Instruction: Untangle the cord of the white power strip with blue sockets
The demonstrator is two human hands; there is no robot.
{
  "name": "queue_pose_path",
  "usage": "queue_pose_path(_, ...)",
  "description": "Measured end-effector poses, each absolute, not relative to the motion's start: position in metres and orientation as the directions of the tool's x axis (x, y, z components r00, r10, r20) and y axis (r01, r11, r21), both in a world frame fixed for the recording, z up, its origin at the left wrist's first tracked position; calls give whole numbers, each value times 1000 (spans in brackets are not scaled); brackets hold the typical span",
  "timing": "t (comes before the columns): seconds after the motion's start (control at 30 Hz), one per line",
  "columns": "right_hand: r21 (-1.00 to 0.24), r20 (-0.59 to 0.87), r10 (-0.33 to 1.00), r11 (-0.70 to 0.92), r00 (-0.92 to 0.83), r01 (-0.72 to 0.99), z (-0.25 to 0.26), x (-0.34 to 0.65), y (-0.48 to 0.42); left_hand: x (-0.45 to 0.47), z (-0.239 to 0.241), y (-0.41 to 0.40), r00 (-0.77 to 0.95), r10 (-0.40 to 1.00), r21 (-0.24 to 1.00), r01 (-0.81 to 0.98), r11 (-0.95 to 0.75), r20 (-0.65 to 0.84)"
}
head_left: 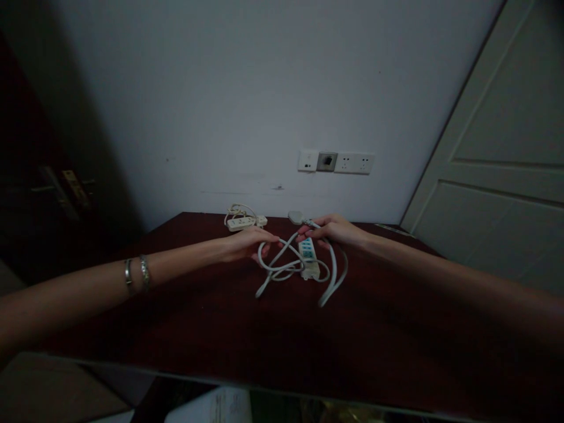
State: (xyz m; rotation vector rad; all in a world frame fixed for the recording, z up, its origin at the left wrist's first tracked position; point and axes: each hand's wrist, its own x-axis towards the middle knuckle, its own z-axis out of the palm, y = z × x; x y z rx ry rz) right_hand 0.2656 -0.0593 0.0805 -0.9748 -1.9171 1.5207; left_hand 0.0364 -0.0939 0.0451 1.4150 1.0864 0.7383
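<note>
A white cable [333, 270] runs in loose, crossing loops between my two hands. My left hand [252, 242] pinches one loop of it, with two bracelets on that wrist. Near the plug end, my right hand [332, 229] is closed on the same cable. The white plug [295, 217] sticks out just left of my right fingers. Between and below the hands lies a white power strip [309, 264] with blue-green socket faces, partly covered by the loops. Behind my left hand, a second power strip [241, 224] rests with its own cord coiled beside it.
The dark red table [211, 329] meets a pale wall. Wall sockets [355, 163] and a grey-framed outlet [326, 161] sit above its back edge. A white panelled door [497, 176] stands at right, a dark door with a handle [74, 188] at left.
</note>
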Motion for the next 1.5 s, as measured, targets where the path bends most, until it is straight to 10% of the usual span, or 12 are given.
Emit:
queue_pose_path(0.4,-912,53,692,328,-720,248,60,265,-70,42,45,-93,381,910,975,-74,209,-166)
queue_pose_path(0.73,-533,51,609,687,-792,494,58,274,-67,55,52,-98,265,964,989,147,-9,-31)
queue_pose_path(0.93,-721,137,818,469,-559,510,56,246,-65,67,66,-101,272,948,889,376,-261,163)
queue_pose_path(1.13,-982,-130,816,-26,-564,189,58,234,-65,70,71,-107,262,959,909,364,-205,112)
queue_pose_path(1.5,-991,-127,861,-93,-492,94,45,230,-69,61,52,-103,244,957,954,286,86,-159)
